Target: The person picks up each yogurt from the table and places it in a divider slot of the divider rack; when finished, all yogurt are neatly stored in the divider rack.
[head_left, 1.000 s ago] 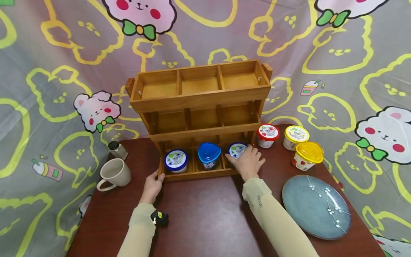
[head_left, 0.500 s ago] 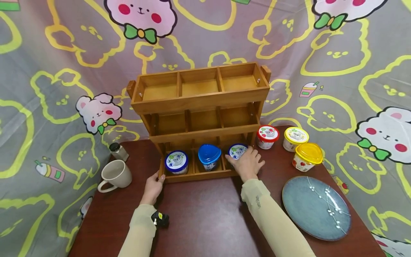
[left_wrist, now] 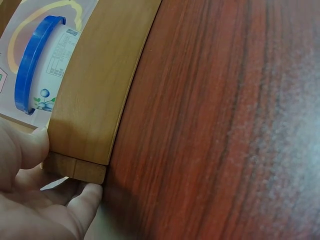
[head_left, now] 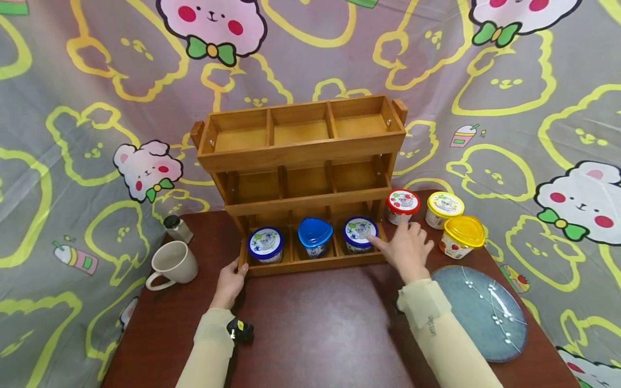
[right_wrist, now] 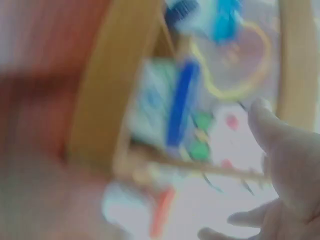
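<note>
A three-tier wooden rack point(head_left: 301, 155) stands on the table. Its bottom tier holds two round tubs with dark-blue lids, the left tub point(head_left: 266, 244) and the right tub point(head_left: 360, 233), with a blue-lidded cup point(head_left: 315, 236) between them. My left hand point(head_left: 230, 284) grips the rack's lower left corner; the left wrist view shows thumb and fingers around the wooden end point(left_wrist: 75, 167). My right hand point(head_left: 408, 250) hovers with spread fingers just right of the rack, holding nothing. In the blurred right wrist view the right hand point(right_wrist: 292, 175) is apart from the blue-lidded tub point(right_wrist: 162, 105).
Right of the rack stand a red-lidded tub point(head_left: 402, 206), a yellow-lidded tub point(head_left: 443, 209) and a yellow-lidded cup point(head_left: 462, 236). A blue-grey plate point(head_left: 485, 312) lies in front of them. To the left are a beige mug point(head_left: 174, 264) and a small black-capped jar point(head_left: 178, 229).
My right hand has let go of the right blue-lidded tub and moved right, leaving the tub in the bottom tier. The left hand stays at the rack's corner.
</note>
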`<state>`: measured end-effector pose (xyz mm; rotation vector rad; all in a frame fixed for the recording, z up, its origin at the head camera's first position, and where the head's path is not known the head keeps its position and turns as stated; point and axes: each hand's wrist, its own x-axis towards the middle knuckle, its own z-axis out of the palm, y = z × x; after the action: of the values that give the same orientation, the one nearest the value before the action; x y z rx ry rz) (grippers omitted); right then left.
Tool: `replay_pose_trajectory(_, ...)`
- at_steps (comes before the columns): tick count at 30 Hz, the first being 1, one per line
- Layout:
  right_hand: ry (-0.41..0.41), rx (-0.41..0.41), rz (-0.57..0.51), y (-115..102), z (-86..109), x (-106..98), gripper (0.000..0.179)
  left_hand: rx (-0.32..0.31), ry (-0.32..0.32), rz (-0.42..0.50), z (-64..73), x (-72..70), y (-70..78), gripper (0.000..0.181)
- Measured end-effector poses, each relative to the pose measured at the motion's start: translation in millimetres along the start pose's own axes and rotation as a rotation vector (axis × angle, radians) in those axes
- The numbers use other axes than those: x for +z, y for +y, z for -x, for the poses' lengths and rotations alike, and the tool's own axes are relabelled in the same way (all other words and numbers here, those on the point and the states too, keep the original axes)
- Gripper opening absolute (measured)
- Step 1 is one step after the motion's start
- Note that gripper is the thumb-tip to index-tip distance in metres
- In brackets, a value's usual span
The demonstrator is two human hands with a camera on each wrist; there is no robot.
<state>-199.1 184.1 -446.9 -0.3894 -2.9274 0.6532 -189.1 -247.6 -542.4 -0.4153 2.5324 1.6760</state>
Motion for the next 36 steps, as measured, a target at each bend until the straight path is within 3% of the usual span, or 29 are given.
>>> replay_pose_trajectory(8,0.052,0.039,-0.018,83.8,-5.7,-89.1,0.116,0.006,-0.006,-0.007,0.1,-1.4,2.5,0.054)
replay_pose_trajectory(14,0.009,0.115,0.009,140.6,-14.9,-113.5,0.116,0.006,0.001,-0.012,-0.7,-2.2,1.7,0.054)
replay_pose_trajectory(21,-0.084,0.124,-0.002,167.8,-25.3,-107.1,0.118,-0.004,-0.002,-0.020,0.6,-3.4,1.7,0.055)
replay_pose_trajectory(27,-0.182,0.028,-0.089,186.6,-42.1,-88.1,0.120,0.002,0.012,-0.012,0.6,-1.0,0.1,0.054)
replay_pose_trajectory(36,-0.208,-0.090,-0.194,210.7,-58.3,-65.0,0.118,0.010,0.012,-0.001,-0.1,1.4,0.9,0.053)
